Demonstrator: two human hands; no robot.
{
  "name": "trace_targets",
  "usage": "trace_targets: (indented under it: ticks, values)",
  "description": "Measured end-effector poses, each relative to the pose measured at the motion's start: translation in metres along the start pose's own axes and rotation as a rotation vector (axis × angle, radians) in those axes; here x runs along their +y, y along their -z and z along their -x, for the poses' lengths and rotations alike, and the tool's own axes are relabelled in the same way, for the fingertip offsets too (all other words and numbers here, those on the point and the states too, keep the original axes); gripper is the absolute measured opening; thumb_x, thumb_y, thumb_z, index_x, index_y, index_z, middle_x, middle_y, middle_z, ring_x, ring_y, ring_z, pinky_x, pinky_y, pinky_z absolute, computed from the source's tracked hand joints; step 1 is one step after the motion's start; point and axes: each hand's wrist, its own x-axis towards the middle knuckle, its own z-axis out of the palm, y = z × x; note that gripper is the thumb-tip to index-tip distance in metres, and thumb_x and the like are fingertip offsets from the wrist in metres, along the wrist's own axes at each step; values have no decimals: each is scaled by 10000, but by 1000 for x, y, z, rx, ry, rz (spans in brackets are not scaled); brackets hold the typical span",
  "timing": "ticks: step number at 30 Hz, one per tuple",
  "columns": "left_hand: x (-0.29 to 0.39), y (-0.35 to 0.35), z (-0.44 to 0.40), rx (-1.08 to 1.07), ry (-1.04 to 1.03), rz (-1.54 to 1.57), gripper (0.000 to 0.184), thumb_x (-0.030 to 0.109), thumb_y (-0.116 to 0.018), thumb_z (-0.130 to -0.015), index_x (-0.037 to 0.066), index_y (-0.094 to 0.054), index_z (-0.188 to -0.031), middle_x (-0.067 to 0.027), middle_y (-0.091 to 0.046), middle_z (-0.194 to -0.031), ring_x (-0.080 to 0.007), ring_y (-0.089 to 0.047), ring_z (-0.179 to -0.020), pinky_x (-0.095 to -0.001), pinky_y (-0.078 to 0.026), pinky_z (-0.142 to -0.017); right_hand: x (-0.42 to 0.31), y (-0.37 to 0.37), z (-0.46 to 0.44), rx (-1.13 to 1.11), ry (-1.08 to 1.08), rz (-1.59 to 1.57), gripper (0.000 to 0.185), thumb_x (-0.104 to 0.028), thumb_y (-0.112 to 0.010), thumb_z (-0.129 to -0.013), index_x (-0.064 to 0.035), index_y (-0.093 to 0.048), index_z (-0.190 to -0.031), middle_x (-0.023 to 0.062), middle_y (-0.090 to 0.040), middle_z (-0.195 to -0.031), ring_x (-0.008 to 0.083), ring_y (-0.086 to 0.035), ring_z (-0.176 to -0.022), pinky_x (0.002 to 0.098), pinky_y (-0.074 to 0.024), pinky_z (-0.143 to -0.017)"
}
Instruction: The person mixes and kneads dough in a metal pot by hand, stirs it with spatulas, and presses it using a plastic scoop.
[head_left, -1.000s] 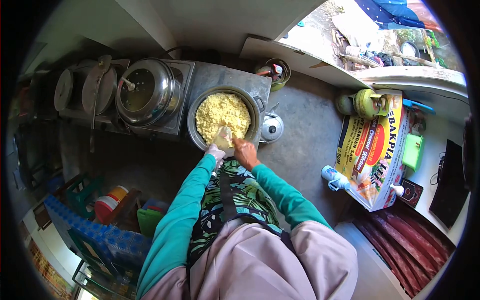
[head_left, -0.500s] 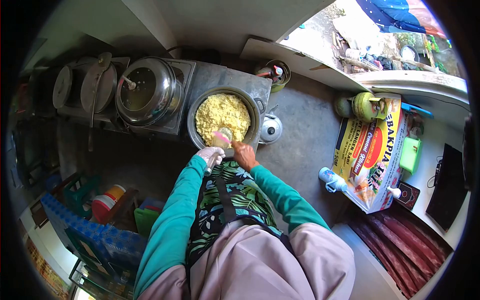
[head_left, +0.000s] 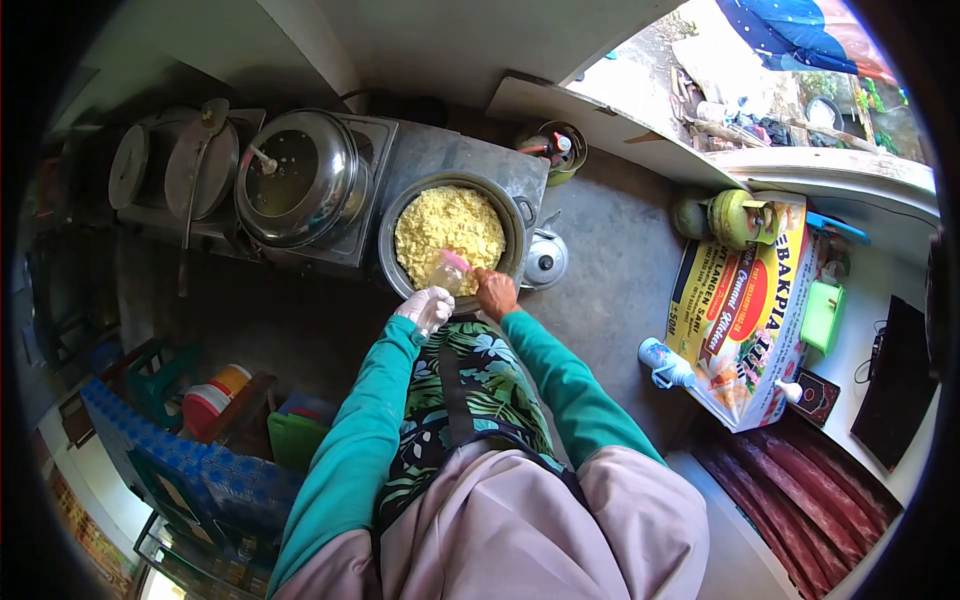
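My left hand (head_left: 431, 305), in a pale thin glove, is closed around a clear glass container (head_left: 447, 275), tilted over the near rim of a large metal pot (head_left: 517, 245). Its lower end shows below the glove. Bare and closed, my right hand (head_left: 496, 294) grips a small pink utensil (head_left: 457, 260) whose tip is at the glass container's upper end; its exact kind is too blurred to tell. Crumbly yellow food (head_left: 450, 225) fills much of the pot beneath.
Left of the pot, a domed-lid pan (head_left: 295, 180) sits on a stove, beside a long-handled ladle (head_left: 195, 165). A kettle (head_left: 546, 260) stands right of the counter (head_left: 445, 150). Farther right are a green gas cylinder (head_left: 738, 218), a printed banner (head_left: 740, 310) and a light-blue bottle (head_left: 663, 362).
The pink utensil has shifted slightly right and up against the glass container. Both hands have moved a little to the right, and the whole view has shifted slightly.
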Motion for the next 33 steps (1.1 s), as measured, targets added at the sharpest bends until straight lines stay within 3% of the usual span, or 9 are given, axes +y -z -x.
trace_targets:
  ticks: [14,16,17,20,23,26,27,30,33]
  values:
    - [-14,-13,2,-252,-52,525,160,126,-520,-769,12,-410,-790,-41,-437,-652,-129,-436,-458,-242,-437,-415,-12,6,14,-30,-261,-37,89,-59,-474,-694,-35,-487,-780,202,-567,-706,370,-569,-660,462,-436,-559]
    - [-17,-16,1,-210,-97,624,475,103,-530,-761,-40,-236,-1105,-44,-446,-645,-132,-451,-453,-245,-436,-391,-16,18,20,86,-253,-91,102,-55,-459,-707,-37,-487,-803,208,-566,-726,373,-568,-662,472,-431,-559]
    - [-17,-11,-6,-297,-260,423,774,103,-533,-759,-61,27,-1267,-61,-455,-650,-136,-448,-448,-245,-433,-382,-22,23,25,95,-218,-69,110,-47,-445,-715,-34,-475,-821,209,-565,-747,369,-569,-661,464,-433,-557]
    - [-20,-13,-9,-294,-323,349,921,133,-545,-756,-41,209,-1257,-77,-474,-668,-144,-453,-454,-245,-426,-377,-25,14,39,38,-136,-89,123,-39,-453,-717,-55,-457,-839,187,-561,-742,372,-550,-680,459,-416,-566]
    - [-18,-14,-6,-245,-184,462,934,198,-572,-747,-79,164,-1251,-92,-507,-718,-157,-468,-474,-238,-419,-384,-15,12,40,-66,-352,42,109,-41,-419,-727,-51,-464,-827,182,-579,-764,349,-577,-654,446,-436,-544]
    - [-17,-12,-5,-164,-215,395,753,205,-565,-765,-99,-58,-1231,-101,-508,-753,-135,-471,-475,-214,-411,-387,-25,31,47,314,-201,-135,124,-3,-434,-693,-61,-448,-801,143,-563,-745,338,-563,-699,431,-442,-582]
    - [-21,-18,2,-140,-260,351,336,214,-552,-770,-28,-407,-952,-114,-518,-757,-124,-494,-488,-223,-420,-409,-20,28,52,308,-178,-138,124,-3,-434,-693,-61,-448,-801,143,-563,-745,338,-563,-699,431,-442,-582]
    - [-20,-15,0,-72,-225,324,551,204,-564,-771,-87,-240,-1107,-154,-498,-830,-114,-484,-486,-196,-421,-393,-1,15,72,163,-233,25,149,11,-446,-697,-61,-453,-827,133,-546,-735,331,-550,-721,439,-432,-593]
    - [-15,-9,-5,-64,-231,324,532,190,-597,-737,-104,-292,-1058,-180,-498,-821,-123,-488,-488,-202,-451,-411,1,17,71,246,-216,-22,107,-16,-438,-743,-63,-450,-838,132,-540,-737,329,-549,-725,455,-423,-579]
